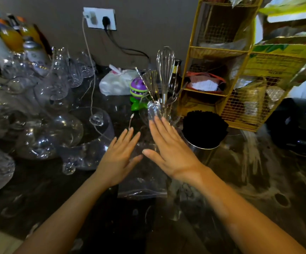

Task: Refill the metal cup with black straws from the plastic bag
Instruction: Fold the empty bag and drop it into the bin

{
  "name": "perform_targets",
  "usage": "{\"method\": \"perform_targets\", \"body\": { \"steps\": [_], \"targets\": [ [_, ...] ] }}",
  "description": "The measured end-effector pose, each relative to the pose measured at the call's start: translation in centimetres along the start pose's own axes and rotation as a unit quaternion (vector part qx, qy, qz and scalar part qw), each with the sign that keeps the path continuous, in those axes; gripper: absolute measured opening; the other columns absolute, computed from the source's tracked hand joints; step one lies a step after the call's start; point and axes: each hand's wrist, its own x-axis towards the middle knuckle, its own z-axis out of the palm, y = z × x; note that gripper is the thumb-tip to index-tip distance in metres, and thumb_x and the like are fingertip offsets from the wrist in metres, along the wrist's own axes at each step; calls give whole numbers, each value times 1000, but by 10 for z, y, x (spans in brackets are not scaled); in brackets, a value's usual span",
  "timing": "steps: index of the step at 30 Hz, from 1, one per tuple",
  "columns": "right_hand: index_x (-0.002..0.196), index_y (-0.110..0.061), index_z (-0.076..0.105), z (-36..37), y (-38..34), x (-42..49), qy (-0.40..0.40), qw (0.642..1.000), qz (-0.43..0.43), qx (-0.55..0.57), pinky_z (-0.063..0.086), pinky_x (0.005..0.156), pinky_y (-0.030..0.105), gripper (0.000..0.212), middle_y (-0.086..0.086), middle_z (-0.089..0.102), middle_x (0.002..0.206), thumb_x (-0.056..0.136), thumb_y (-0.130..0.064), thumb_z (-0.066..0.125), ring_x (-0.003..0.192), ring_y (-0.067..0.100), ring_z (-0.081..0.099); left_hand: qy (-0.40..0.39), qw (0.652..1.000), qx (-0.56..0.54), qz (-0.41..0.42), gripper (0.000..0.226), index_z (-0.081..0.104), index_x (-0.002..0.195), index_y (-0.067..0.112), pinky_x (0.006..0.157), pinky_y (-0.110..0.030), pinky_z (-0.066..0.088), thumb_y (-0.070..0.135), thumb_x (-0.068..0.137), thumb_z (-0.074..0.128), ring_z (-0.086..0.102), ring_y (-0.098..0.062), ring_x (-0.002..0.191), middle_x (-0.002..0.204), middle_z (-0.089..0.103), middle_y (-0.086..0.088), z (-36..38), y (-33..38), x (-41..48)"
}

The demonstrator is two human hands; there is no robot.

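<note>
A metal cup (202,153) stands right of centre on the dark counter, packed with upright black straws (204,128). A clear plastic bag (144,187) lies flat on the counter in front of me, and it looks empty. My left hand (120,158) and my right hand (168,149) are spread flat, palms down, over the bag's far end. Both hands have their fingers apart and hold nothing. My right hand is just left of the cup.
Clear glassware (44,129) crowds the left side. Behind my hands stand a utensil holder with a whisk (165,74), a purple and green toy (138,92) and a white bag (115,81). A yellow wire rack (227,70) rises behind the cup.
</note>
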Motion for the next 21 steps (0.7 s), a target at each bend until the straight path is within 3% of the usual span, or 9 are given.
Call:
{"method": "perform_targets", "body": {
  "steps": [5,11,15,21],
  "targets": [
    [141,-20,-12,54,20,-5,-107,993,41,-17,-12,111,28,70,0,-17,154,91,-47,30,136,9,-24,-81,996,7,-24,58,-8,130,34,110,-30,-6,35,92,35,-15,-10,135,143,-12,7,32,-22,-33],
    [141,-28,-10,101,46,-28,-190,980,38,-38,-8,113,34,64,-2,-14,155,91,-51,24,137,10,-21,-168,985,2,-39,54,-10,131,30,109,-28,-10,34,94,29,-19,-8,133,142,-14,10,57,-39,-55],
    [140,-32,-6,112,59,-38,-225,973,30,-44,-7,114,36,61,-4,-11,155,91,-51,24,138,12,-18,-220,975,13,-30,51,-9,129,40,111,-31,-12,45,92,26,-19,-6,134,144,-15,12,61,-45,-62],
    [141,-32,-6,115,74,-53,-247,968,-2,-38,-15,109,30,66,-7,-10,155,88,-57,26,132,6,-25,-255,966,46,12,65,-11,131,39,110,-31,-15,57,85,31,-20,-7,135,145,-16,10,61,-54,-69]
  ]
}}
